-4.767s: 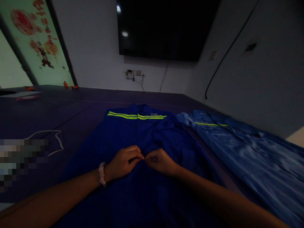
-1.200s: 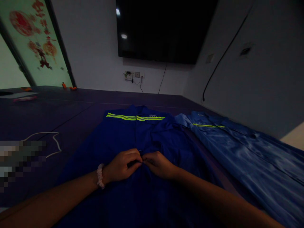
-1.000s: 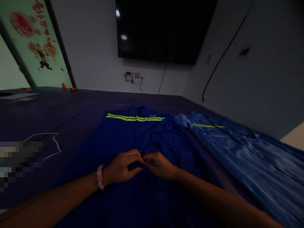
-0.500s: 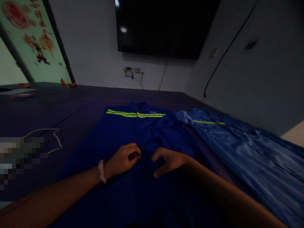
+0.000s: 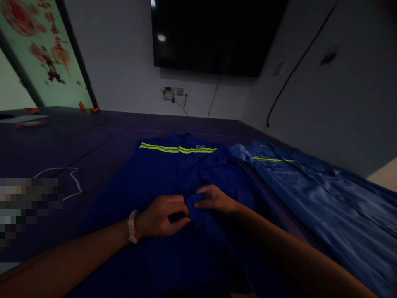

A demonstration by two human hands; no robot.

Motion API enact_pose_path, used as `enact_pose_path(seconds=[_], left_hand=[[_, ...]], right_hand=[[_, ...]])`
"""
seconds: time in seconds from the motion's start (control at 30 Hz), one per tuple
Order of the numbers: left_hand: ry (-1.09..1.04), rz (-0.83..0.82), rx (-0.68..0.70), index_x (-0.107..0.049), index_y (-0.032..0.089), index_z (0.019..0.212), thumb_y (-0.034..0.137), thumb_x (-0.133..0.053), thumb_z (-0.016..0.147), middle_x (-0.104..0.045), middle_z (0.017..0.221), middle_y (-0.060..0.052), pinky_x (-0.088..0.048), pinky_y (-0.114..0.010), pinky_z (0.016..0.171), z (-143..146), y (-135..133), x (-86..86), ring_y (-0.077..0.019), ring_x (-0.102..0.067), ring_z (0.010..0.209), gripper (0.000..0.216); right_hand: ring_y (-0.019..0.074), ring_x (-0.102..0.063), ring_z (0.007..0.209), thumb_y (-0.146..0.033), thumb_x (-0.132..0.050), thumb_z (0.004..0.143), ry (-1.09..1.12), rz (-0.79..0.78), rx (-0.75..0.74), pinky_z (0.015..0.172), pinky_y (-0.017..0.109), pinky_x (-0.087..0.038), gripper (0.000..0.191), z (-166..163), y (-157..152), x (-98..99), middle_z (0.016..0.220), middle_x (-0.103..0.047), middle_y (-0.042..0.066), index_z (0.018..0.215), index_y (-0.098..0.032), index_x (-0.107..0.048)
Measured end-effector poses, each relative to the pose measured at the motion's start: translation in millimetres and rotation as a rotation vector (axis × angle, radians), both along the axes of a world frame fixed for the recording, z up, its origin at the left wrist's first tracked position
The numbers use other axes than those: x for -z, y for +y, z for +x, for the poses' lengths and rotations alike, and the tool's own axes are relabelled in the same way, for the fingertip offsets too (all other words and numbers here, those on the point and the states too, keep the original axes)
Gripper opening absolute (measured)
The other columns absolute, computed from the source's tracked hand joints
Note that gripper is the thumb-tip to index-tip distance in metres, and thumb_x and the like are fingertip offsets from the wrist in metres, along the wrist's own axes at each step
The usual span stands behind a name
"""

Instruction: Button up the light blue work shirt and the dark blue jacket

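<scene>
Beside the paler garment [image 5: 297, 186], has the dark-blue garment [image 5: 151, 178] spread over the purple surface [image 5: 93, 142]. Pinches its front between fingers of the right hand [image 5: 218, 200]; curls the left hand [image 5: 163, 214] just beside, cannot tell whether clamped on it.

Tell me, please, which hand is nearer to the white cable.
The left hand is nearer: it is over the darker garment, right of the cable; the right hand is over it too, farther right.
</scene>
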State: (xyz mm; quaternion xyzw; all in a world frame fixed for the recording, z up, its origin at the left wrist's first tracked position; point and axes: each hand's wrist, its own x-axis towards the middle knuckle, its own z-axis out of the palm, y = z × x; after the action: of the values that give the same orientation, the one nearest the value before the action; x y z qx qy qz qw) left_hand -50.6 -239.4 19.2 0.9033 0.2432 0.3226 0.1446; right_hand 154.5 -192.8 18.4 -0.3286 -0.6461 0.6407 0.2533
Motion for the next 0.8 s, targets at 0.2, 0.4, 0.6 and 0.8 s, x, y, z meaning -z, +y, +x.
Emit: enact_pose_path(seconds=[0.2,0.4,0.6,0.8], left_hand=[[0.155,0.059,0.172,-0.056,0.016,0.103,0.048,-0.059,0.071,-0.061,0.078,-0.004,-0.041,-0.022,0.060,9,-14,1.8,-0.0125,-0.056,0.067,0.045],[0.350,0.161,0.209,-0.056,0.019,0.100,0.037,-0.052,0.081,-0.059,0.077,-0.001,-0.038,-0.022,0.056,14,-14,6.5,-0.0103,-0.055,0.064,0.027],[0.424,0.320,0.189,-0.055,0.018,0.095,0.031,-0.044,0.086,-0.057,0.073,0.000,-0.036,-0.025,0.050,19,-17,5.9,-0.0101,-0.051,0.057,0.019],[0.482,0.416,0.157,-0.054,0.017,0.085,0.020,-0.038,0.087,-0.057,0.067,0.000,-0.036,-0.025,0.046,22,-19,4.9,-0.0102,-0.049,0.052,0.017]], right_hand=[[0.0071,-0.051,0.050,-0.031,-0.076,0.053,0.086,0.006,0.076,0.049,0.019,-0.042,0.030,-3,0,4.3,0.056,-0.057,-0.004,0.060,-0.012,-0.055],[0.0089,-0.055,0.054,-0.031,-0.076,0.052,0.107,-0.001,0.079,0.055,0.022,-0.046,0.029,-9,2,12.2,0.060,-0.061,-0.002,0.064,-0.011,-0.059],[0.0090,-0.054,0.053,-0.035,-0.077,0.050,0.087,0.033,0.070,0.054,0.022,-0.045,0.032,-10,1,10.7,0.057,-0.058,-0.003,0.062,-0.012,-0.057],[0.0098,-0.054,0.055,-0.038,-0.076,0.049,0.057,0.039,0.068,0.054,0.023,-0.045,0.036,-10,-1,9.9,0.060,-0.058,-0.003,0.062,-0.013,-0.055]])
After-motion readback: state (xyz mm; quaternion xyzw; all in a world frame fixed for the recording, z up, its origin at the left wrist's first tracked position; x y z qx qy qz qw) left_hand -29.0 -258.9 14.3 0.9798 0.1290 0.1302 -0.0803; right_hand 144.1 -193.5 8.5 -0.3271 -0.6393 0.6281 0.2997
